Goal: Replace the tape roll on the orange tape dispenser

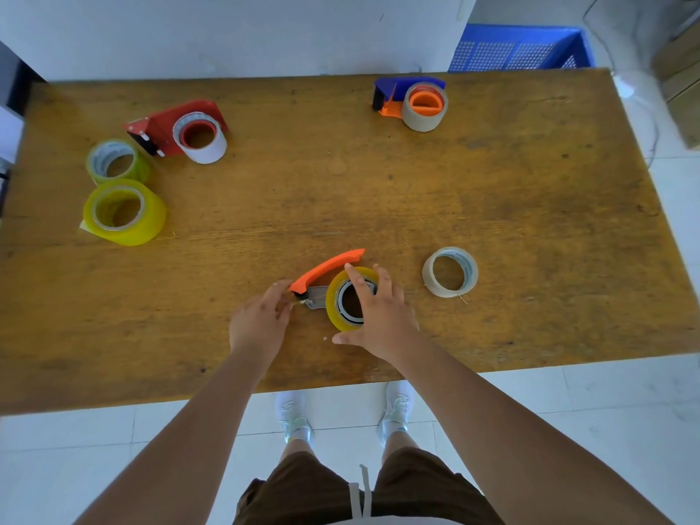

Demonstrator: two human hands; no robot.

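1. Two yellow rolls, a red dispenser and a blue dispenser lie well away; a beige roll sits nearby.
2. Right hand grips the yellow tape roll on the orange tape dispenser near the table's front edge.
3. Left hand pinches at the dispenser's blade end.

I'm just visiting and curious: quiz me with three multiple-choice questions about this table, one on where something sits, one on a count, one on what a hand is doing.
1. Where does the blue and orange dispenser sit on the table?
A. far right part
B. near left corner
C. under the right hand

2. How many loose tape rolls lie off any dispenser?
A. one
B. three
C. five

3. What is the right hand doing?
A. resting flat on bare wood
B. lifting the red dispenser
C. gripping the yellow roll on the orange dispenser

Answers: 1 A, it stands near the far edge, right of centre. 2 B, two yellowish rolls at left, one pale roll at right. 3 C, its fingers wrap that roll.
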